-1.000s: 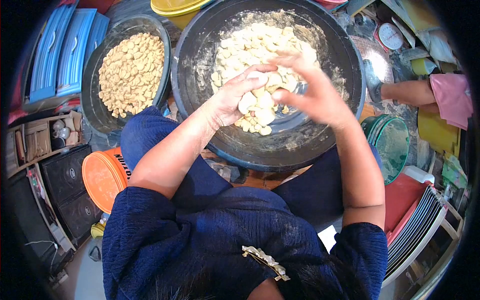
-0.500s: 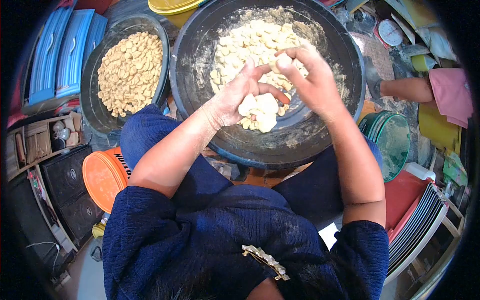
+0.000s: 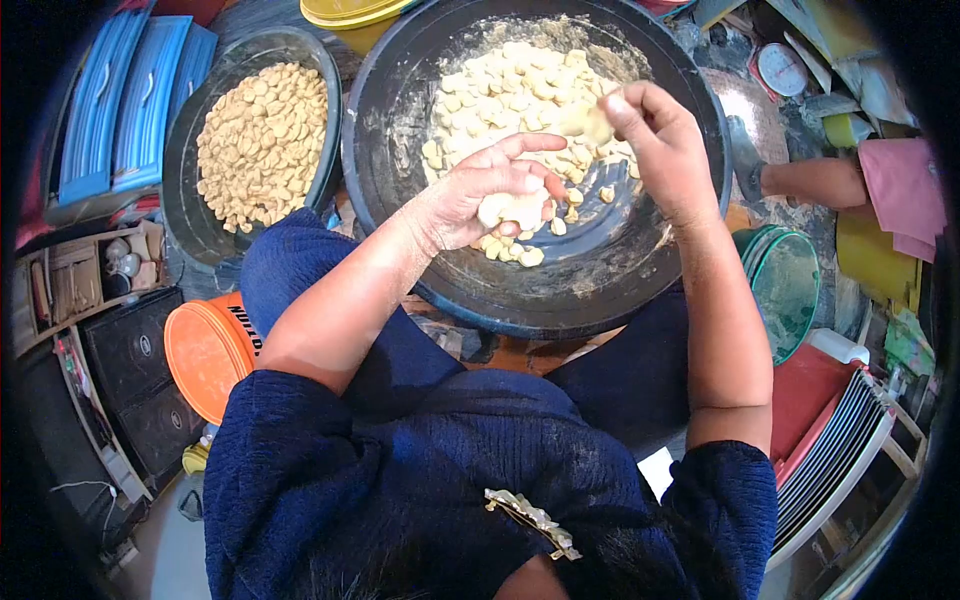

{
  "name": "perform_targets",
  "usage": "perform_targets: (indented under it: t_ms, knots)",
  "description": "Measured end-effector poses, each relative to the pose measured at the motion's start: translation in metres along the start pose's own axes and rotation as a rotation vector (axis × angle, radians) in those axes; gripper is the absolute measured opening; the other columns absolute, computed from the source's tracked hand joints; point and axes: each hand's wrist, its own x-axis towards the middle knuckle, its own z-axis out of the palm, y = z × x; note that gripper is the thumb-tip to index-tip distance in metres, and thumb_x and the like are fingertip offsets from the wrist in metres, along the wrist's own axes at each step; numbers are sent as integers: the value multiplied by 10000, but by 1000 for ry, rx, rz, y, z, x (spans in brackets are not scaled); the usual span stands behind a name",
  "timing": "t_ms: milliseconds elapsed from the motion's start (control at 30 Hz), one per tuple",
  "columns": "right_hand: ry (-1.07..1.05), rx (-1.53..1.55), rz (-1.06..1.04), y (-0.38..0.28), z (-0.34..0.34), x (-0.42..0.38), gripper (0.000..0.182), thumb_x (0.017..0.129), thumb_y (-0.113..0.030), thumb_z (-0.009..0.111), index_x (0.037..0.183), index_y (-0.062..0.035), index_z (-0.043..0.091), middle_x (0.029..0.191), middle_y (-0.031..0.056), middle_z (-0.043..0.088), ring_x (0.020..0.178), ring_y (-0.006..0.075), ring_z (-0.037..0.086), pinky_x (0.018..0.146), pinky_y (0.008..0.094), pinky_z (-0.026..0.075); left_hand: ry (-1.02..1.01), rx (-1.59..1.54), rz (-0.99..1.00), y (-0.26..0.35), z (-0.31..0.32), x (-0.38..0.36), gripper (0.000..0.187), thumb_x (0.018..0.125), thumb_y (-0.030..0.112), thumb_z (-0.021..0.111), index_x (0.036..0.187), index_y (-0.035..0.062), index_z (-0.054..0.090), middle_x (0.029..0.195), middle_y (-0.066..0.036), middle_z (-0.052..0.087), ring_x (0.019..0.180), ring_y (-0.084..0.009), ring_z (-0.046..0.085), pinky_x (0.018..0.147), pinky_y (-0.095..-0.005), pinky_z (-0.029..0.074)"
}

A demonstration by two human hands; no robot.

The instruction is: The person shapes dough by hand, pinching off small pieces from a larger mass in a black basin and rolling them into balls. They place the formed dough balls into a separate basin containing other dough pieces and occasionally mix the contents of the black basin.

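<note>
My left hand [image 3: 470, 196] is cupped over the near side of a large black tub [image 3: 590, 312], its fingers curled round a pale lump of dough [image 3: 512, 212]. To its right, my right hand [image 3: 662, 150] pinches a pale piece [image 3: 594, 126] between thumb and fingers; motion smears that piece, and it looks like dough. Beneath both hands, many small flattened pale dough pieces [image 3: 510, 85] lie heaped in the tub. Several loose ones lie below my left hand. Flour-like powder coats the tub's inner wall.
A smaller dark basin [image 3: 178, 150] at the left holds tan flat pieces [image 3: 262, 140]. An orange-lidded bucket [image 3: 205, 360] stands by my left knee, a green bucket [image 3: 785, 290] by my right. Another person's leg [image 3: 815, 182] reaches in from the right. A yellow lid [image 3: 350, 10] lies behind.
My right hand has moved right, away from my left hand, with a pale piece in its pinch. My left fingers have closed more over the dough, and less of it shows.
</note>
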Motion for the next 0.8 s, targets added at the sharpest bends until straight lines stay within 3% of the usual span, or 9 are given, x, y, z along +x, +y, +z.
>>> perform_targets:
  t_ms: [267, 300, 333, 367, 433, 500, 533, 600, 800]
  knots:
    - [-169, -134, -26, 5, 11, -7, 274, 770, -110, 660, 1014, -7, 589, 839, 60, 613, 775, 135, 581, 720, 262, 475, 181, -167, 74, -7, -5, 8, 555, 846, 210, 533, 1322, 42, 301, 1165, -147, 487, 981, -223, 571, 639, -260, 544]
    - [-229, -243, -249, 3, 18, -11, 288, 755, -104, 664, 1025, -32, 592, 850, 63, 617, 778, 179, 589, 734, 290, 478, 168, -211, 96, -6, -6, 8, 594, 802, 148, 507, 1341, 54, 276, 1215, -148, 458, 1060, -248, 530, 800, -347, 525]
    - [-287, -351, -473, 1, 24, -15, 307, 740, -98, 668, 1035, -57, 594, 861, 66, 620, 780, 223, 596, 747, 318, 482, 167, -210, 98, -5, -7, 7, 594, 802, 148, 507, 1341, 54, 276, 1215, -148, 458, 1060, -248, 530, 800, -347, 525]
    - [-438, -200, -260, 3, 29, -21, 307, 723, -98, 668, 1024, -91, 606, 846, 76, 618, 800, 285, 595, 779, 356, 476, 125, -288, 124, -5, -8, 5, 645, 756, 106, 495, 1353, 62, 257, 1246, -154, 428, 1085, -251, 510, 840, -372, 507]
    - [-473, -339, -226, 2, 28, -23, 288, 726, -103, 666, 1007, -84, 608, 828, 81, 614, 807, 275, 598, 783, 350, 475, 61, -351, 159, -3, -8, 4, 777, 645, 23, 457, 1381, 84, 212, 1318, -162, 341, 1145, -266, 463, 930, -439, 446]
    - [-439, -387, -201, 2, 24, -19, 224, 734, -117, 660, 946, -62, 613, 765, 103, 595, 773, 236, 595, 763, 336, 473, 2, -306, 150, 3, -2, 2, 766, 655, 25, 462, 1378, 75, 213, 1325, -163, 327, 1163, -268, 445, 904, -425, 468]
    - [-377, -318, -207, 9, 21, -14, 234, 732, -128, 679, 946, -67, 604, 671, 54, 547, 632, 158, 535, 631, 298, 456, -57, -259, 146, 6, 0, 1, 754, 665, 27, 466, 1375, 65, 214, 1331, -165, 313, 1181, -270, 428, 878, -411, 489]
    - [-294, -175, 7, 8, 13, -8, 291, 719, -160, 716, 964, -63, 591, 597, -12, 457, 546, 84, 423, 506, 244, 374, -10, -230, 132, 5, 0, 2, 629, 756, 54, 489, 1344, 41, 267, 1276, -166, 378, 1089, -276, 502, 785, -358, 540]
    - [-384, -136, -19, 7, 24, -14, 337, 711, -226, 748, 941, -48, 577, 548, -62, 396, 512, 37, 367, 448, 211, 306, 224, -54, -14, 0, -1, 4, 260, 871, 162, 538, 1092, 36, 482, 861, -70, 583, 666, -143, 593, 508, -233, 498]
